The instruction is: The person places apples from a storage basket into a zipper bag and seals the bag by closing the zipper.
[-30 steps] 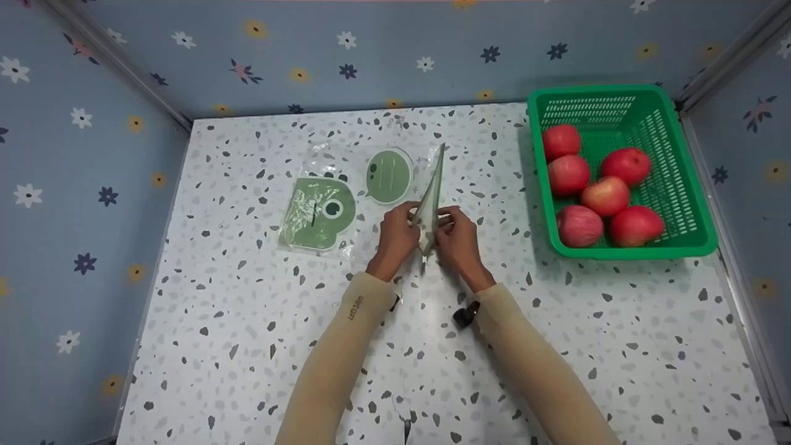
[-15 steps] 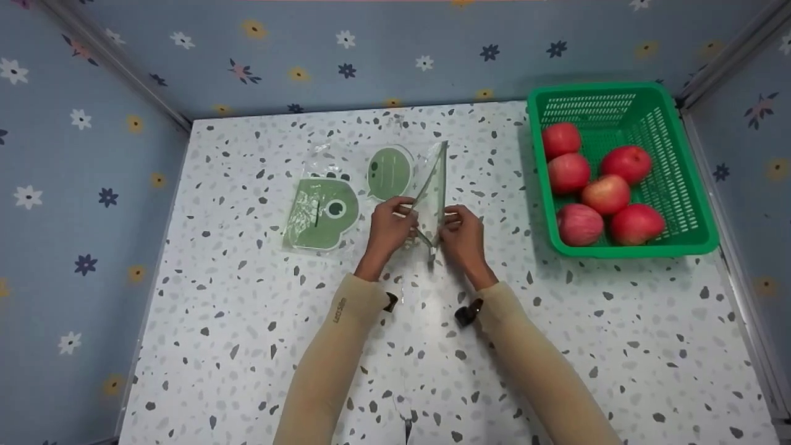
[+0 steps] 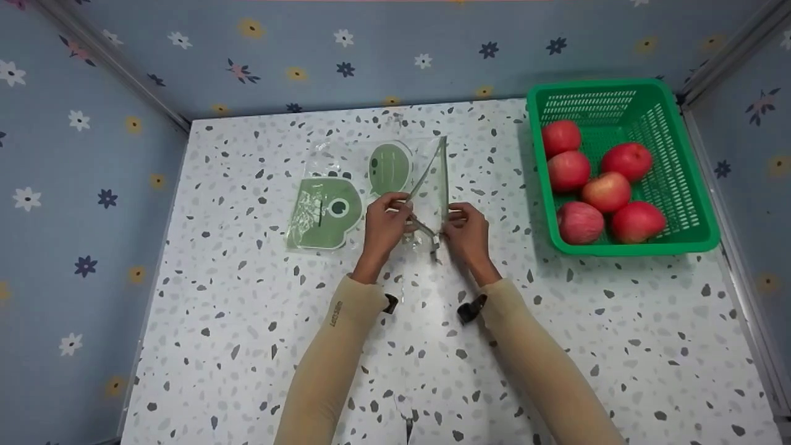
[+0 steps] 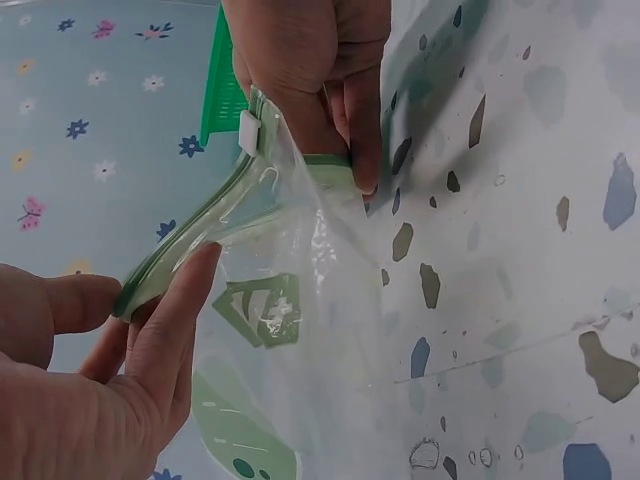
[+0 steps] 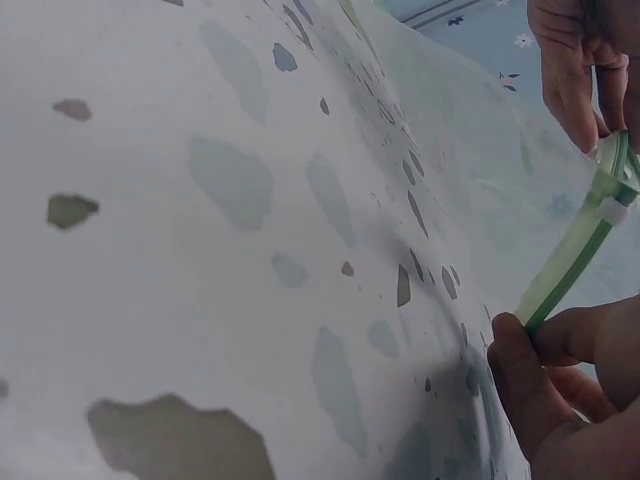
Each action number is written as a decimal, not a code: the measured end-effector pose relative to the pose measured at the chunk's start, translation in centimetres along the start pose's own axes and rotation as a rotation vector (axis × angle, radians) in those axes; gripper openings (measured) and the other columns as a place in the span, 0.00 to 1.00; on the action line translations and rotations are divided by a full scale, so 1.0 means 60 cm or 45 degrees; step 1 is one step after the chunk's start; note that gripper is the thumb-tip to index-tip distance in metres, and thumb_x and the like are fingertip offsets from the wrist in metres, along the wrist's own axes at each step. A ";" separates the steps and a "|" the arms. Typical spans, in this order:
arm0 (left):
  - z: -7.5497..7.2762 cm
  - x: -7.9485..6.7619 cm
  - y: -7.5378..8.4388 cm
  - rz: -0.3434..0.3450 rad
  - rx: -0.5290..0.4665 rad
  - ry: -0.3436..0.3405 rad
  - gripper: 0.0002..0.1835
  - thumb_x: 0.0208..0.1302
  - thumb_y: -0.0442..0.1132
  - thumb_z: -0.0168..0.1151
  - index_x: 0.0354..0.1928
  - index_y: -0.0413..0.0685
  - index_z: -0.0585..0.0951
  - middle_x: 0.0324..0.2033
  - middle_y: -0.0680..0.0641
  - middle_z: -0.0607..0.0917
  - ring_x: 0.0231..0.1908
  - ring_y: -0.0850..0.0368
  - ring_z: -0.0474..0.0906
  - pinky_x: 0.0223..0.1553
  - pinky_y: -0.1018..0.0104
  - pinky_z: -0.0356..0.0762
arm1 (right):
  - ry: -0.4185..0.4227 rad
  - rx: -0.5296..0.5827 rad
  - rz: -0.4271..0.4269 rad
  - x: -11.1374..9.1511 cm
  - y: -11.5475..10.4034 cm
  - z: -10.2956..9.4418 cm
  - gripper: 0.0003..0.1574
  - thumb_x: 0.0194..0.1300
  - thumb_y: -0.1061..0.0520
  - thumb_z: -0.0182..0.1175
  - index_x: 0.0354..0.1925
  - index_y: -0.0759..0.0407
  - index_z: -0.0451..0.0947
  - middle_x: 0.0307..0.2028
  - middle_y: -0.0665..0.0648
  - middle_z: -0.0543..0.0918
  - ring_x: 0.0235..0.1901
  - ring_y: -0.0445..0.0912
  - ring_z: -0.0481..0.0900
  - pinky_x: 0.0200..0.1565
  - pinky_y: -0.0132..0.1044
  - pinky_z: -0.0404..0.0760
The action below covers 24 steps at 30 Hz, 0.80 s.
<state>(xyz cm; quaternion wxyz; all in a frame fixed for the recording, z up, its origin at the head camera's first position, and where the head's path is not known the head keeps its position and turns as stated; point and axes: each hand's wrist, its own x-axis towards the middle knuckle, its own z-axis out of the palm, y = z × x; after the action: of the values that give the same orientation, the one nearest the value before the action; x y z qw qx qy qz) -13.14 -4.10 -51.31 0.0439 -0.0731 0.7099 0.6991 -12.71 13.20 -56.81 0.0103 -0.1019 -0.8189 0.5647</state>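
A clear plastic slider zip bag [image 3: 324,213] with a green dinosaur print lies on the speckled table, its mouth edge lifted on the right. My left hand [image 3: 386,225] pinches one green lip of the mouth between thumb and fingers. Opposite it, my right hand [image 3: 468,232] pinches the other lip near the slider end. Between the hands the mouth gapes in a narrow triangle. The white slider [image 4: 249,132] sits on the green zip strip in the left wrist view. In the right wrist view, thumb and finger of my right hand [image 5: 565,390] grip the strip's end.
A green plastic basket [image 3: 624,250] holding several red apples [image 3: 629,162] stands at the back right of the table [image 3: 247,346]. Flower-patterned panels [image 3: 383,55] enclose the back and sides.
The hands have moved apart, the left one leftward and slightly away. The bag's mouth has widened from a narrow slit to a triangular gap. The basket and apples stay put.
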 end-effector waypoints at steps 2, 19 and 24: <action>0.001 -0.003 0.001 0.013 -0.010 0.015 0.11 0.76 0.29 0.61 0.54 0.29 0.83 0.35 0.45 0.80 0.31 0.59 0.83 0.34 0.64 0.90 | 0.009 0.018 0.027 0.001 0.001 -0.001 0.24 0.63 0.73 0.63 0.58 0.69 0.82 0.46 0.68 0.88 0.44 0.59 0.90 0.41 0.38 0.89; 0.018 -0.007 -0.011 0.057 0.034 -0.023 0.12 0.79 0.30 0.57 0.57 0.30 0.81 0.40 0.42 0.81 0.40 0.45 0.87 0.38 0.63 0.89 | -0.024 0.007 0.045 0.011 -0.006 -0.013 0.21 0.70 0.70 0.61 0.60 0.68 0.80 0.48 0.68 0.88 0.46 0.58 0.89 0.47 0.46 0.88; 0.022 -0.004 -0.017 0.032 0.026 -0.066 0.13 0.79 0.29 0.56 0.58 0.29 0.80 0.41 0.42 0.82 0.39 0.47 0.86 0.36 0.65 0.88 | -0.037 -0.032 -0.063 0.006 -0.017 -0.029 0.23 0.72 0.69 0.61 0.64 0.70 0.77 0.53 0.70 0.85 0.51 0.61 0.87 0.53 0.51 0.87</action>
<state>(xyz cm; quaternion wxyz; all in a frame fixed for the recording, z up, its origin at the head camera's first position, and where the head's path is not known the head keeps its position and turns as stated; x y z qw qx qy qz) -12.78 -2.76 -52.31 0.0540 -0.0456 0.7164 0.6941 -12.97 14.53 -55.26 0.0111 -0.0735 -0.8283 0.5553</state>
